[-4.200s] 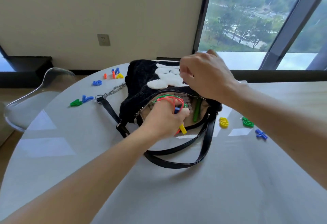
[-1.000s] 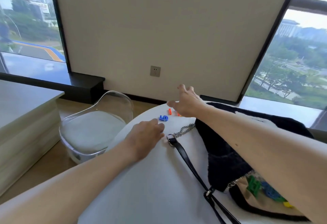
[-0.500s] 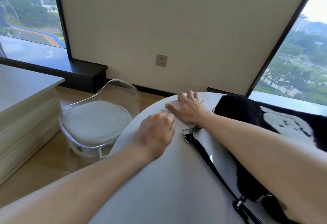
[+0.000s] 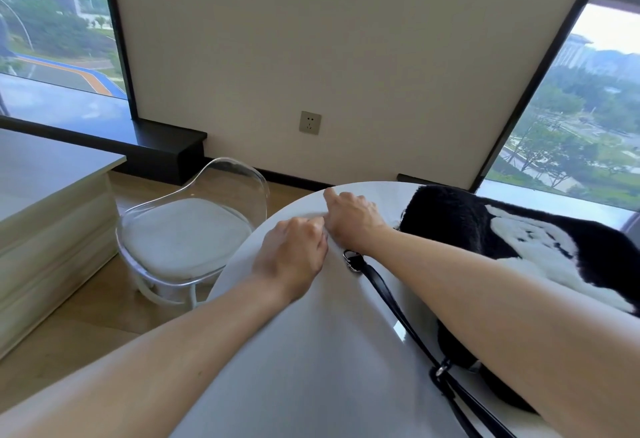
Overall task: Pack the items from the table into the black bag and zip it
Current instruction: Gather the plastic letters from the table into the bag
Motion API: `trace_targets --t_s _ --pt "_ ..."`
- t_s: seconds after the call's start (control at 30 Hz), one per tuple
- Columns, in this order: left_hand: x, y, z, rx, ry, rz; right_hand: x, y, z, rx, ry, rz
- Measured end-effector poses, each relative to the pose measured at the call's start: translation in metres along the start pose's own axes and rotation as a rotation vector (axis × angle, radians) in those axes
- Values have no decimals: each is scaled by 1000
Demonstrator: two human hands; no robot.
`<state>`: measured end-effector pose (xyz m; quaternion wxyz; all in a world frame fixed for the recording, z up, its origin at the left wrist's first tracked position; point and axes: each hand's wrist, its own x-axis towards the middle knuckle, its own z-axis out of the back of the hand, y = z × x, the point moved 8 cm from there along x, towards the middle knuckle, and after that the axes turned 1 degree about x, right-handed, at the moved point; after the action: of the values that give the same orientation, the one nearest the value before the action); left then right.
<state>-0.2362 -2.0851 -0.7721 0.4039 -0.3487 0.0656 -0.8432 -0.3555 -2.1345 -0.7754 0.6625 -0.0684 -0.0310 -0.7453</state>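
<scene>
The black fluffy bag (image 4: 460, 229) with a white patch lies on the right of the round white table (image 4: 311, 368). Its black strap (image 4: 391, 302) and metal buckle (image 4: 351, 260) run toward me. My left hand (image 4: 294, 257) sits by the table's far left edge with its fingers curled into a fist. My right hand (image 4: 353, 219) lies just beyond it, touching it, fingers bent down onto the tabletop. No small coloured plastic pieces show; both hands cover the spot where they lay. My right forearm hides the bag's opening.
A clear plastic chair (image 4: 187, 229) with a white cushion stands just left of the table edge. A pale wooden unit (image 4: 52, 216) is further left. The wall with a socket (image 4: 310, 122) and windows lies behind.
Both hands came down on the coloured pieces by the far left edge and curled together. The blue and orange pieces seen one second ago are now out of sight under them.
</scene>
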Motion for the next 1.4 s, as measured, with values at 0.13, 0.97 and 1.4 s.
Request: trace_targets --t_s 0.13,0.97,1.4 --pt "1 3 -1 7 -11 -3 -7 -4 3 36 -44 10" --pt "4 9 -6 24 0 16 -21 -51 35 556 -208 -227" --pt "-8 -19 -18 -1949 70 1133 -60 34 88 815 -274 41"
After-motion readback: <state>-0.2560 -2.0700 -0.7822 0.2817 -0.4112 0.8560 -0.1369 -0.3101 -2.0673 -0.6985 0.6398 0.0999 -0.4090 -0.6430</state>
